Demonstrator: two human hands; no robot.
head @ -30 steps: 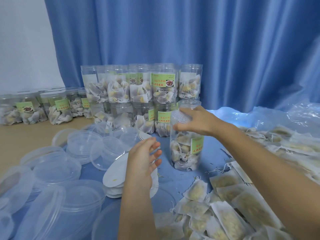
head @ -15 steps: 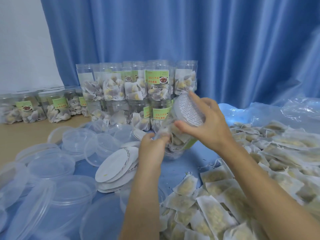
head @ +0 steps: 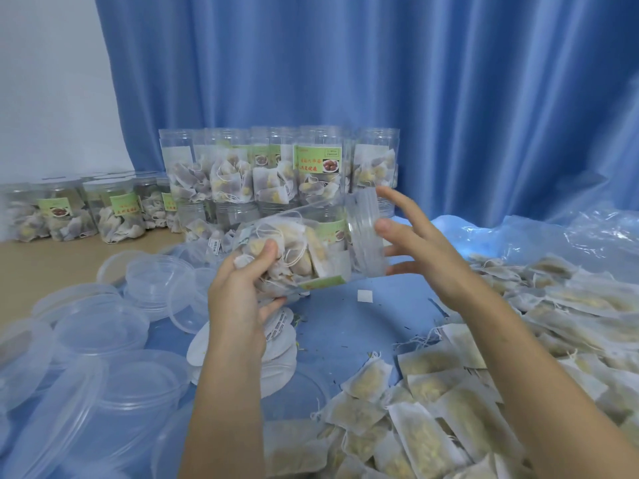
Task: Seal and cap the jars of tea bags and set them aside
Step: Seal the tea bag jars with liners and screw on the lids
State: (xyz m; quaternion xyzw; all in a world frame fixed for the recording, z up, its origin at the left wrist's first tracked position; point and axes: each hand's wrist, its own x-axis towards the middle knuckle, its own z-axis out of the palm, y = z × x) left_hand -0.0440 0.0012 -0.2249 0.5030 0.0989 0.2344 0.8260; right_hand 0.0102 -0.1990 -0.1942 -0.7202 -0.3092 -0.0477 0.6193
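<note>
1. While it lies tipped on its side in the air above the blue table covering [head: 345,326], a clear jar of tea bags [head: 304,250] is held between two hands, its mouth end pointing right.
2. Left hand [head: 242,292]: the thumb and fingers curl round the jar's base end, gripping it from below and from the near side.
3. Right hand [head: 415,243]: the fingers are spread wide and mostly straight around the jar's mouth end; the thumb tip touches the ribbed neck, but whether the other fingertips touch cannot be told.
4. Behind the held jar, filled jars [head: 276,171] stand stacked in two tiers before a blue curtain [head: 380,63].
5. Clear plastic lids [head: 96,340] lie scattered at the left, just beside a stack of white round seals [head: 280,337].
6. Loose tea bags [head: 449,392] cover the table at the right.
</note>
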